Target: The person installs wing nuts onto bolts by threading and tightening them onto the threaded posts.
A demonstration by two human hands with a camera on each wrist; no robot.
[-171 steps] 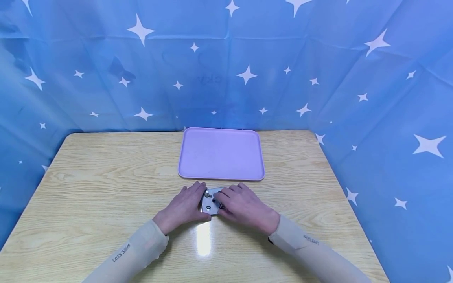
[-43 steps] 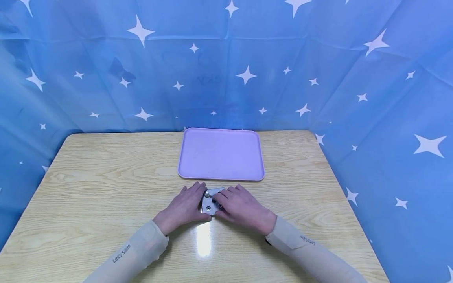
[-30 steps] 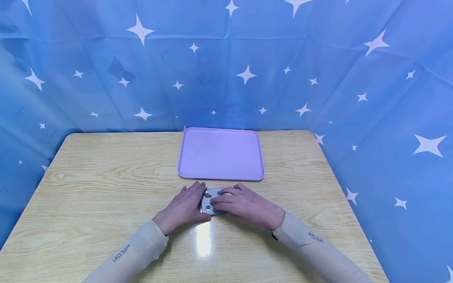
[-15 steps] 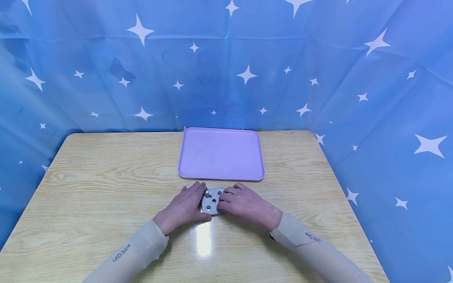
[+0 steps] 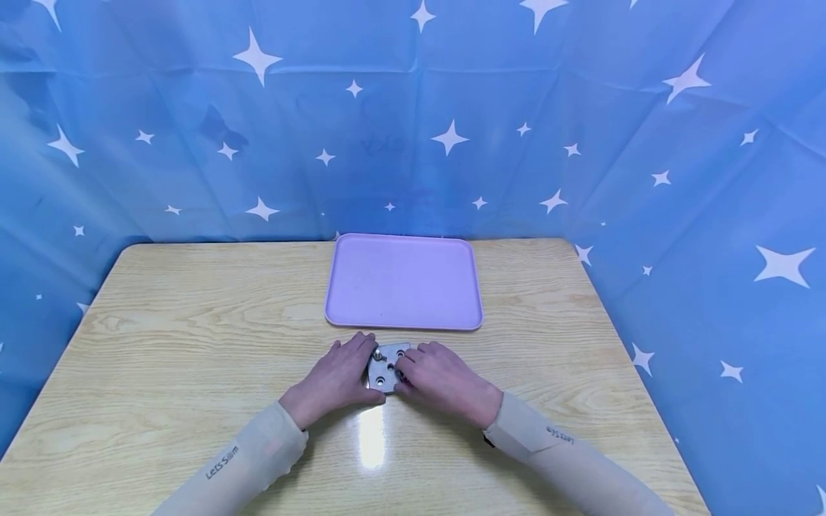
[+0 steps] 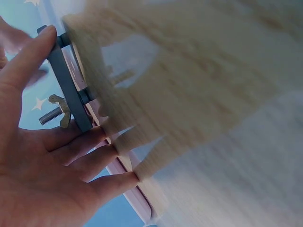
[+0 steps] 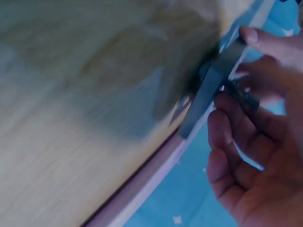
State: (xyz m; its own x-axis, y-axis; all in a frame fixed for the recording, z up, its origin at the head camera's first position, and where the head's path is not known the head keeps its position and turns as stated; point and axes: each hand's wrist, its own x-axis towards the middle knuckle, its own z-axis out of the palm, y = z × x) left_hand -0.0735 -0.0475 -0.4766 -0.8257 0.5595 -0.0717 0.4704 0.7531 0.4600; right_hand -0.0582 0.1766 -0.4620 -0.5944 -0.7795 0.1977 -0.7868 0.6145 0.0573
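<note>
A flat grey metal plate (image 5: pixel 381 369) with several holes lies in front of me, raised off the tabletop on short dark feet (image 6: pixel 85 95). A wing nut (image 6: pixel 61 106) sits on a threaded bolt at its far left corner. My left hand (image 5: pixel 338 376) holds the plate's left side, thumb at the near edge and fingers at the far edge. Over the right side, my right hand (image 5: pixel 445 380) has its fingers curled round a dark bolt with a wing nut (image 7: pixel 241 94), partly hidden and blurred. Its thumb reaches the near edge of the plate.
A shallow purple tray (image 5: pixel 403 283) lies just beyond the plate, towards the back of the wood-grain table (image 5: pixel 193 322). Blue cloth (image 5: pixel 413 107) with white stars hangs behind the table and along its sides.
My right hand spread its fingers over the plate, drew back to the right, and now has them curled at the right-hand bolt again. The left hand and the plate have stayed put.
</note>
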